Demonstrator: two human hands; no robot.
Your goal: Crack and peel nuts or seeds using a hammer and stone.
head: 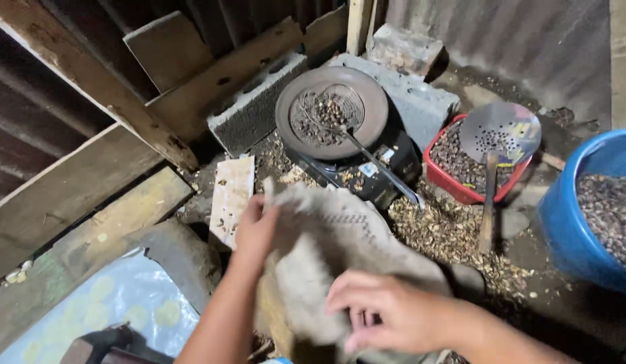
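Both hands grip the sack (340,236) — left hand (256,229) pinching its edge, right hand (387,310) clutching its lower part; nuts sit in the pan (330,111), unstirred.

A rough shed workshop (corrugated metal walls (528,40), concrete blocks (256,104)).

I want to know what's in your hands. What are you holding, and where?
A sack. The left hand grips its top edge, the right hand its lower side.
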